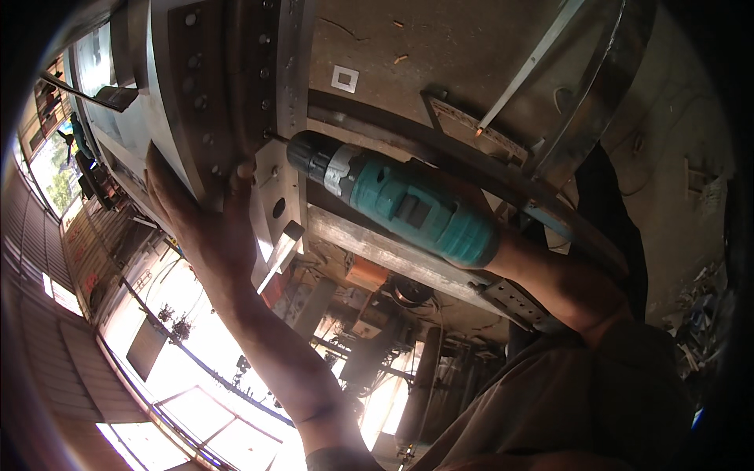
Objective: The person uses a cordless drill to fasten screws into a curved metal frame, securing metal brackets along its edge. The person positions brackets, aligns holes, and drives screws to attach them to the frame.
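Note:
My right hand, mostly hidden behind the tool's body, is closed round a teal and black cordless drill. The drill lies nearly level and points left. Its thin bit meets a dark steel channel lined with holes and round fastener heads; whether the bit sits inside a hole I cannot tell. My left hand grips the channel's lower edge, with the thumb on the holed face and the fingers on the pale side panel. Below the bit is a lighter plate with a larger round hole.
A pale metal beam runs beneath the drill, and a dark curved steel bar passes behind it. A small white square frame lies on the floor. An orange box stands below the beam. Scrap is heaped at far right.

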`<state>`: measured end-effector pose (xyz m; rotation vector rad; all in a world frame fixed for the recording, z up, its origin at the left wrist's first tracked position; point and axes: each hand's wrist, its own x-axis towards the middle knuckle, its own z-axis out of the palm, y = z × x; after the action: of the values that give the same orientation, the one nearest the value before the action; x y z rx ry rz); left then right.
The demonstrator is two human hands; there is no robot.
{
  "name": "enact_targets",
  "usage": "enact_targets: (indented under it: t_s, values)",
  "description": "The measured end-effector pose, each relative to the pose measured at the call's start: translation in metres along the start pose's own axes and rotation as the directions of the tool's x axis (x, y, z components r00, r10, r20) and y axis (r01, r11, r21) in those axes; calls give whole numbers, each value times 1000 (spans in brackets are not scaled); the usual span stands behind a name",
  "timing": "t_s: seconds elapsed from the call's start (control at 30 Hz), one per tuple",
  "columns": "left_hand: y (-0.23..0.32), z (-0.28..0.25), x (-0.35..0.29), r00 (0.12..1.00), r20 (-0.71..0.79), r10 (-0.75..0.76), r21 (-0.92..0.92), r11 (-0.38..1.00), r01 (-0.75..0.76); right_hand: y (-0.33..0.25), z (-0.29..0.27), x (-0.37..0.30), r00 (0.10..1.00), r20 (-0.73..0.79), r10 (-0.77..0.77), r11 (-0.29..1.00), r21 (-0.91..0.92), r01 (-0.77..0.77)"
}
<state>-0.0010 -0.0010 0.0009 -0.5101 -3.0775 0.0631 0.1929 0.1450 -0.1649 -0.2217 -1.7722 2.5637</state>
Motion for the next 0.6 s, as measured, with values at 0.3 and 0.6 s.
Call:
enact_targets:
  t_s: [0.3,0.6]
  values:
    - [-1,-3,-5,972,159,-173,-328,919,217,-54,-25,-9,994,59,-93,956,-273,106]
    - [-13,-1,0,993,110,-34,-135,990,49,-94,-49,36,969,-71,236,903,386,-191]
